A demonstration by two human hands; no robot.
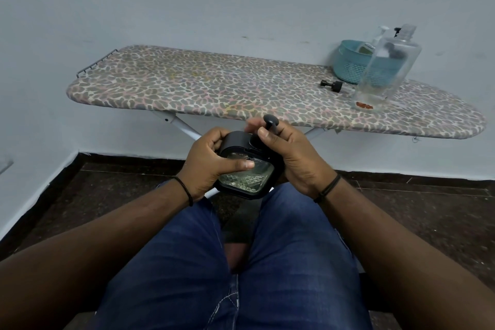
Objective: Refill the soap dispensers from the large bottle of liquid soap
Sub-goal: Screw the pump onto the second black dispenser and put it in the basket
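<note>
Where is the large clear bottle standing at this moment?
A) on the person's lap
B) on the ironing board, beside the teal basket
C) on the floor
B: the large clear bottle stands upright on the ironing board, right in front of the teal basket.

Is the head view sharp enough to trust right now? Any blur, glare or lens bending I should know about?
Head view: light is flat and dim, with no hard shadows; the fingertips of the right hand on the dispenser are motion-blurred, the left hand sharp; the wide lens bows the ironing board; the clear large bottle shows soft reflections, its contents hard to read.
</note>
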